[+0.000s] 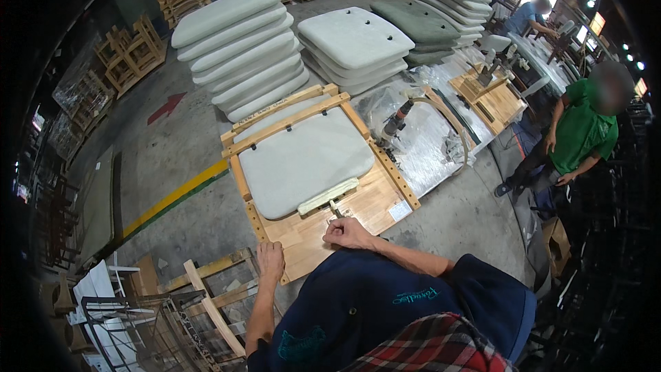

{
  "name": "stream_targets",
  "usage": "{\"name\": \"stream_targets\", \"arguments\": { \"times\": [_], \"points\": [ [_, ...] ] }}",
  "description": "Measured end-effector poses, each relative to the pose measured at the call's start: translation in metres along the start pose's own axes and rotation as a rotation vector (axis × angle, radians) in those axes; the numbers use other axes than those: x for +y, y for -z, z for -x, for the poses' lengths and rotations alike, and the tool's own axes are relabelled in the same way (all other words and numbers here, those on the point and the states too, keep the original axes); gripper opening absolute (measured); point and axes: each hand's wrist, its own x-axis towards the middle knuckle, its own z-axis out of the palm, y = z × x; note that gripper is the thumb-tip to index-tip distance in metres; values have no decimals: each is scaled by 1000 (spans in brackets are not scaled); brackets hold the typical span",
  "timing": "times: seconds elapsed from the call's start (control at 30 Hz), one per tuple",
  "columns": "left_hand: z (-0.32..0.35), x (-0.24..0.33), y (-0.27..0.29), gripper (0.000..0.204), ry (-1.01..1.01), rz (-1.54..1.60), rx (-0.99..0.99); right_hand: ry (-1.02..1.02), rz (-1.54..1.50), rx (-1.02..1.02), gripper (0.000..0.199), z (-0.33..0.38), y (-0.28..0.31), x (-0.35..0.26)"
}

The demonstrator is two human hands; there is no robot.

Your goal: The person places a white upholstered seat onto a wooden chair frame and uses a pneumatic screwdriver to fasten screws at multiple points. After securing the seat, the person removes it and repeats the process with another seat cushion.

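Observation:
A light grey upholstered seat panel [303, 158] lies flat on a wooden jig board [372, 214] framed by wooden rails. Black clips show along the panel's far edge, against a wooden crossbar [292, 123]. Against its near edge presses a pale padded bar [328, 196], joined to a small metal clamp [335, 211]. My right hand [348, 233] is closed at the near end of this clamp, hiding most of its handle. At the board's near left corner, my left hand [270, 260] is curled over the wooden edge.
Stacked pale panels [241, 48] stand behind the jig, beside another pale stack [354, 38] and dark green panels [416, 28]. A power tool [396, 124] rests on a plastic-covered table [427, 158] to the right. Wooden frames [200, 282] lie near left. A person in green [582, 128] stands at right.

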Motion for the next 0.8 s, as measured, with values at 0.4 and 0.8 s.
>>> {"name": "stream_targets", "arguments": {
  "times": [0.4, 0.8],
  "points": [
    [5, 16, -4, 15, 148, -62, 124, 55, 54, 111, 18, 1, 15, 13],
    [-42, 55, 9, 42, 580, 499, 433, -77, -129, 499, 18, 55, 105, 44]
  ]
}}
